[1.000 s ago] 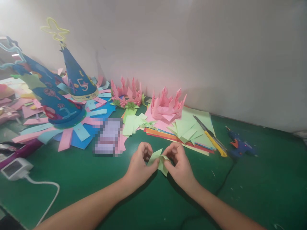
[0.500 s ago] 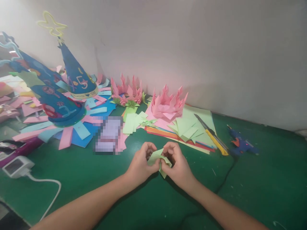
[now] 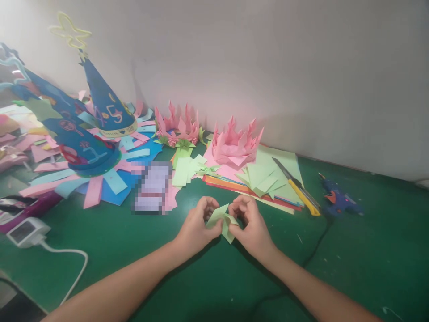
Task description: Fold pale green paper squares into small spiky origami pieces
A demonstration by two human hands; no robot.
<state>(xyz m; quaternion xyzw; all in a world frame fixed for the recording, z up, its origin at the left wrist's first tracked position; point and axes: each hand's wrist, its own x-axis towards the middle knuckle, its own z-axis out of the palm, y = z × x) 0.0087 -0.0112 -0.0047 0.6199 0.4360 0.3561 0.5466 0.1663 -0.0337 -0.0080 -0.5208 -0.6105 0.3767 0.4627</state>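
Observation:
A small piece of light green paper [image 3: 217, 215], folded with slanting edges, is held up just above the green table. My left hand [image 3: 203, 221] pinches its left part between thumb and fingers. On the other side my right hand [image 3: 248, 223] has thumb and fingers closed at the right flap of the same paper. Parts of the paper are hidden behind the thumbs. Beyond my hands lie more light green sheets [image 3: 263, 179] on a stack of coloured paper [image 3: 221, 182], where a pink folded-paper crown [image 3: 233, 147] stands.
Right of the stack lie a yellow utility knife [image 3: 303, 195], blade out, and a blue glue gun [image 3: 342, 199] with a cord. A blurred-out phone-like object [image 3: 152, 185] lies left. Decorated blue cone hats [image 3: 107, 105], another pink crown [image 3: 177, 127] and a white device with cable [image 3: 28, 232] stand around.
The right thumb and fingers have shifted slightly on the paper, and the right flap has changed angle. Both hands stay in nearly the same place. The view has moved a little.

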